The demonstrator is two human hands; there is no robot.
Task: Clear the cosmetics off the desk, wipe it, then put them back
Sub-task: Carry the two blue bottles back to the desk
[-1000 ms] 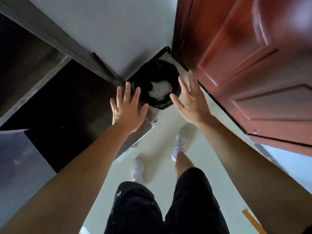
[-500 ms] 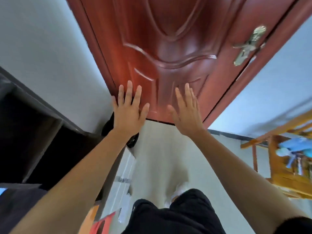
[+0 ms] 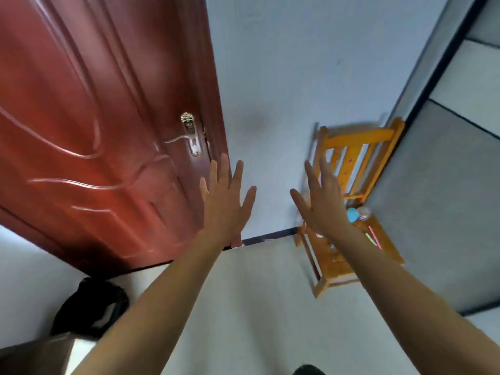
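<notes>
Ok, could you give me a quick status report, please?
Both open, empty: left hand, right hand. On orange wooden chair, small blurred items; desk unseen. No obstacle seen ahead.

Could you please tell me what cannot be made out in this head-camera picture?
Head view only:
1. Small items on the wooden chair: blurred and partly behind the right hand and forearm, so they cannot be identified.
2. Black bin: contents too dark and blurred to tell.
3. Grey object in the bottom-left corner: cut off by the frame edge.
4. The desk: not in view.
</notes>
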